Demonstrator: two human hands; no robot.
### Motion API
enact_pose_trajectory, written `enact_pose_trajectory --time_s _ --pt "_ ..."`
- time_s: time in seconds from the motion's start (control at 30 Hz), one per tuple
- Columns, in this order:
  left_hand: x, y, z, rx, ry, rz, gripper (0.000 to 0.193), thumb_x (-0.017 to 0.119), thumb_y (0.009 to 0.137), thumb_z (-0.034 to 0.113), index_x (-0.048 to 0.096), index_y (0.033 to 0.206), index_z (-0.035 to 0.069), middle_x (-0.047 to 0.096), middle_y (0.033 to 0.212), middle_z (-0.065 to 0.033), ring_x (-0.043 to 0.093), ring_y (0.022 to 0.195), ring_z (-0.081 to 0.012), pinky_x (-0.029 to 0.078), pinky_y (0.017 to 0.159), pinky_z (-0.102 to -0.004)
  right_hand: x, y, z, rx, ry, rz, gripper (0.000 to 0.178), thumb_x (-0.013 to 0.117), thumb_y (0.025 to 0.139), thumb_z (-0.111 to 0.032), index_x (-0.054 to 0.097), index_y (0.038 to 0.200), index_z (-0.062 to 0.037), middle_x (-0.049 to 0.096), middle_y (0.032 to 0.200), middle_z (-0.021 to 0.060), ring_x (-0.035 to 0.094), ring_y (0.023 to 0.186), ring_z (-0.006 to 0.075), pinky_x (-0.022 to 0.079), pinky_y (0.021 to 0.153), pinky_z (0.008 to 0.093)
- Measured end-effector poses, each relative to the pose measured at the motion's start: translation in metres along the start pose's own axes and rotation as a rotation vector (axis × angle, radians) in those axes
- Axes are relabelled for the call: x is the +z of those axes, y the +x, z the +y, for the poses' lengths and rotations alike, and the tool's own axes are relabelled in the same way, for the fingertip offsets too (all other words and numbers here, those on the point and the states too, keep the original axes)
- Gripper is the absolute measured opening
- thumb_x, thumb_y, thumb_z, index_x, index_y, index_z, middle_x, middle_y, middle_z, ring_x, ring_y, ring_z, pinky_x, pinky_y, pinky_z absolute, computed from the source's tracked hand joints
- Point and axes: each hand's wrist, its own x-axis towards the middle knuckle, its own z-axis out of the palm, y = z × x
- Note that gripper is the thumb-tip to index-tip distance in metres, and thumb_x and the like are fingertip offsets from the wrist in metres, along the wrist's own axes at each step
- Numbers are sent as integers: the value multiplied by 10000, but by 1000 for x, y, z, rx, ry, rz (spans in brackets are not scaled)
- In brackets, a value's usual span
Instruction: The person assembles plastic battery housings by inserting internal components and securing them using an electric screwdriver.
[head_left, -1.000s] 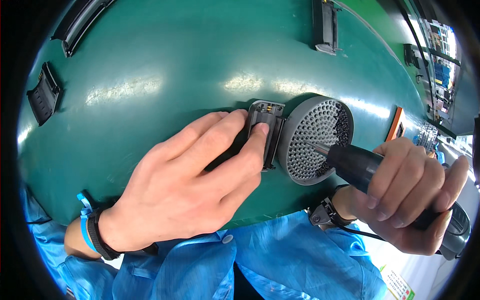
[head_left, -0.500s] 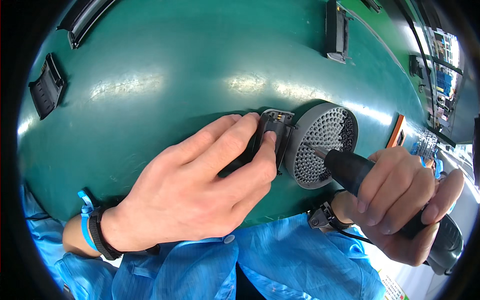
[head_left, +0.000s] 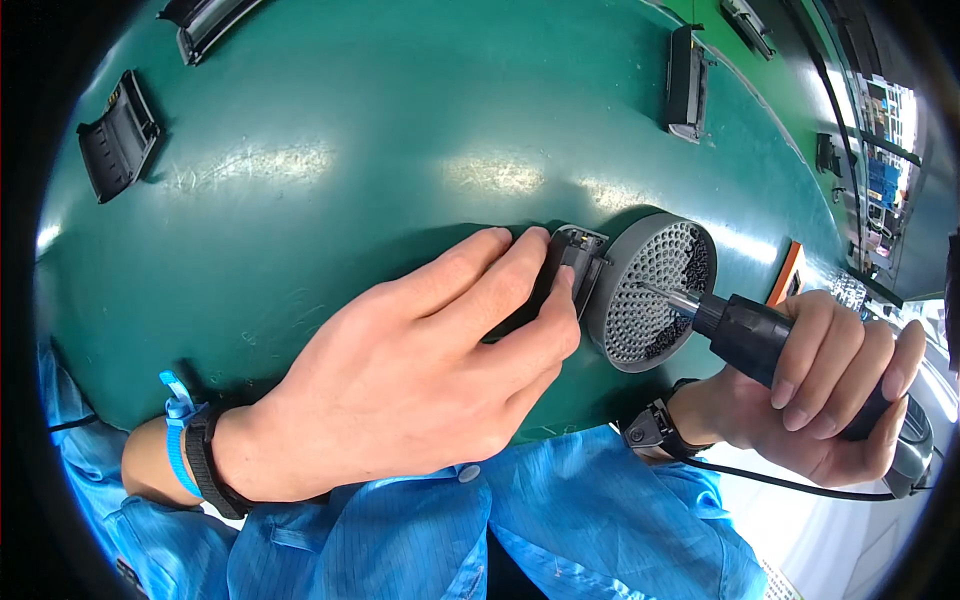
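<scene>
My left hand (head_left: 430, 350) is closed around a small black plastic housing (head_left: 578, 246) that rests on the green table. Metal contacts show at the housing's far end; my fingers hide much of the rest. My right hand (head_left: 820, 390) grips a black electric screwdriver (head_left: 750, 335) with a cord. Its bit points down to the left, over a round grey tray (head_left: 603, 310) standing just right of the housing. The tray's perforated face has many small holes, with small dark screws (head_left: 697, 265) bunched along its right side. Whether the bit tip touches the tray I cannot tell.
More black plastic housings lie on the table (head_left: 380, 130): one at the left (head_left: 120, 140), one at the far left edge (head_left: 210, 25), one at the far right (head_left: 687, 85). An orange-brown block (head_left: 787, 272) sits beyond the screwdriver.
The screwdriver has drawn back to the right, showing more of its metal shaft. My left hand and the housing have shifted slightly right in the picture, and the view itself has moved.
</scene>
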Motion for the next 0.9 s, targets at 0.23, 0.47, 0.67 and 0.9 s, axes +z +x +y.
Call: enact_pose_trajectory --time_s 0.23,0.47,0.67,0.9 --pt "1 -1 -2 -2 -41 5 257 693 704 113 742 922 -14 679 1172 -92 656 1149 -302 576 963 -398 28 -2 29 -80 61 -48 220 565 918 -258 447 967 -80 519 594 10 504 491 114 471 504 253" --pt "4 1 2 -39 -63 34 199 691 670 101 735 835 -1 687 1146 -96 664 1134 -306 589 946 -396 24 1 30 -33 52 -159 224 561 919 -262 468 993 -72 527 619 9 521 533 126 477 548 281" --pt "10 4 -1 -26 -47 56 203 694 665 100 733 835 -3 691 1135 -98 668 1128 -308 595 936 -395 21 4 37 -16 91 -161 212 555 913 -253 489 1005 -74 527 621 11 514 530 130 469 548 285" --pt "12 4 -1 -20 -54 74 205 679 658 104 724 825 -6 694 1121 -102 671 1116 -312 597 931 -393 21 1 34 -4 77 -153 220 555 923 -259 487 1019 -73 527 633 14 519 539 132 473 563 290"
